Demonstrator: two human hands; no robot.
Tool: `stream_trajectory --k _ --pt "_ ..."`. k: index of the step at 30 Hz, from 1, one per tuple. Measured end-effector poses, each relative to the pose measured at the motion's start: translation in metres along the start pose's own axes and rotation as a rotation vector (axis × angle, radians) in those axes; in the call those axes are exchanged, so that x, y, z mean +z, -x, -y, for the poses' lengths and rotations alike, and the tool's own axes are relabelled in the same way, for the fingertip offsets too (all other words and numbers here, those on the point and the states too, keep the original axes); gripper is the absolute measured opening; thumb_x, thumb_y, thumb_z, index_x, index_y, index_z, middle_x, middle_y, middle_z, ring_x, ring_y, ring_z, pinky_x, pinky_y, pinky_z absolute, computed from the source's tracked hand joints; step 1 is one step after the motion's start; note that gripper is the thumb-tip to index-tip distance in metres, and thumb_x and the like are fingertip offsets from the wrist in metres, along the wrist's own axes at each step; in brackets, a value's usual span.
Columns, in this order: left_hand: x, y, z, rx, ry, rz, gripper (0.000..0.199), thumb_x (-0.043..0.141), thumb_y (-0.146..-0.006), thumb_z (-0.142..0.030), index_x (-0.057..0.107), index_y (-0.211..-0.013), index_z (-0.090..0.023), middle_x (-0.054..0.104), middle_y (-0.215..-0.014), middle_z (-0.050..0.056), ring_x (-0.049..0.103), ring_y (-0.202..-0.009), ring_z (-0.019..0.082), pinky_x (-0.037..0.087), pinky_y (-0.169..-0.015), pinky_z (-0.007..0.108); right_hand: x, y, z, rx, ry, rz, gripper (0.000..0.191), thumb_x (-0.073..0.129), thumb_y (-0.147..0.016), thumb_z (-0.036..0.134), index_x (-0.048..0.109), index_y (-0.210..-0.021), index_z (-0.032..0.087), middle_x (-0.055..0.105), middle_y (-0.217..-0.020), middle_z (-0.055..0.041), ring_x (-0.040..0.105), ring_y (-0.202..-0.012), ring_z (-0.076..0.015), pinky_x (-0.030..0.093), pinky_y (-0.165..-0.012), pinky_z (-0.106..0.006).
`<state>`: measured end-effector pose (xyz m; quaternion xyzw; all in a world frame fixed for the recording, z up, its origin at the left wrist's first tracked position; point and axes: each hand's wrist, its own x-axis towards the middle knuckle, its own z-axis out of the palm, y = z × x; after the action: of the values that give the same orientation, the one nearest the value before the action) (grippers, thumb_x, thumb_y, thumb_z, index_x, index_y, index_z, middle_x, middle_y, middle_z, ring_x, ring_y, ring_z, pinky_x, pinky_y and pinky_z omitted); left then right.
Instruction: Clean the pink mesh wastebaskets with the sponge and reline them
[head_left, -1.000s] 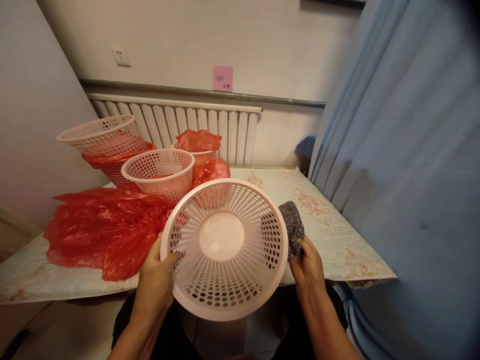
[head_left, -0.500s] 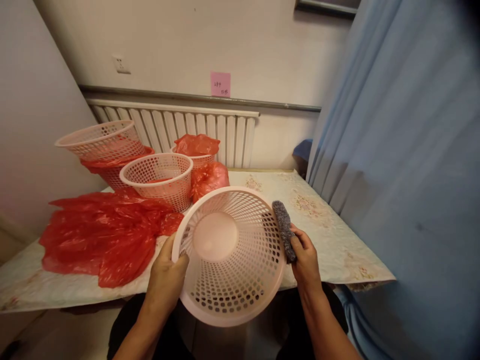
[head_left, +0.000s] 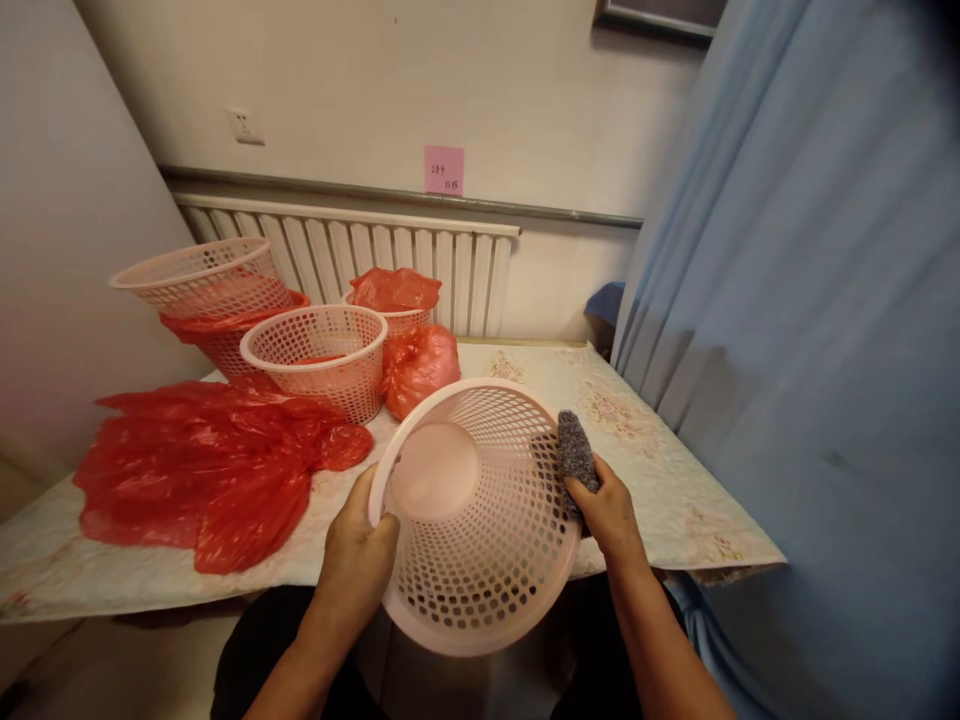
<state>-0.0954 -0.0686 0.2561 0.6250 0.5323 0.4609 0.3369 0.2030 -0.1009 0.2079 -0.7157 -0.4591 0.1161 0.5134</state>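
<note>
A pale pink plastic basket (head_left: 439, 470) with a perforated wall is tilted in front of me, its opening facing me and its solid round base at the far end. My left hand (head_left: 358, 545) is closed on the basket's left rim, thumb on the inside. In my right hand (head_left: 609, 505) is a grey fuzzy cloth (head_left: 576, 450), pinched between thumb and fingers and pressed against the right rim. Part of the cloth lies behind the rim, out of sight.
Left on the table (head_left: 720, 510) lies a crumpled red plastic bag (head_left: 202, 470). Behind it stand a pink basket (head_left: 322, 360), stacked baskets (head_left: 202, 270) and a bunched red bag (head_left: 421, 368). A radiator (head_left: 469, 275) backs the table; a blue curtain (head_left: 772, 280) hangs at right.
The basket and my left hand have shifted slightly to the right. The cloth has turned, showing more of its broad face, and my right hand's grip on it has changed.
</note>
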Motion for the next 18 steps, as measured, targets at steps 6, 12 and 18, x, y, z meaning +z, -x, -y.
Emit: stream_trajectory --k 6,12,18 --pt "0.004 0.000 0.004 -0.012 0.022 0.037 0.061 0.043 -0.068 -0.010 0.051 -0.128 -0.018 0.062 -0.121 0.007 0.057 -0.113 0.024 0.042 -0.099 0.036 -0.001 -0.019 0.007 -0.126 0.145 -0.057 0.051 0.054 -0.073 0.030 0.059 -0.122 0.019 0.068 -0.108 -0.0071 0.062 -0.094 -0.0251 0.047 -0.083 -0.036" --pt "0.005 -0.001 0.000 0.038 0.020 0.072 0.062 0.041 -0.066 -0.009 0.051 -0.127 -0.019 0.063 -0.122 0.006 0.056 -0.116 0.023 0.043 -0.100 0.035 -0.003 -0.041 0.027 -0.289 0.251 -0.037 0.049 0.053 -0.072 0.023 0.059 -0.120 0.021 0.069 -0.097 -0.0040 0.063 -0.085 -0.0224 0.047 -0.076 -0.031" --pt "0.006 0.000 -0.002 0.080 0.009 0.076 0.061 0.041 -0.065 -0.008 0.055 -0.123 -0.016 0.064 -0.121 0.007 0.059 -0.111 0.023 0.045 -0.098 0.035 0.002 -0.060 0.061 -0.615 0.245 0.043 0.054 0.050 -0.070 0.014 0.056 -0.123 0.021 0.065 -0.113 -0.0048 0.059 -0.102 -0.0230 0.044 -0.090 -0.034"
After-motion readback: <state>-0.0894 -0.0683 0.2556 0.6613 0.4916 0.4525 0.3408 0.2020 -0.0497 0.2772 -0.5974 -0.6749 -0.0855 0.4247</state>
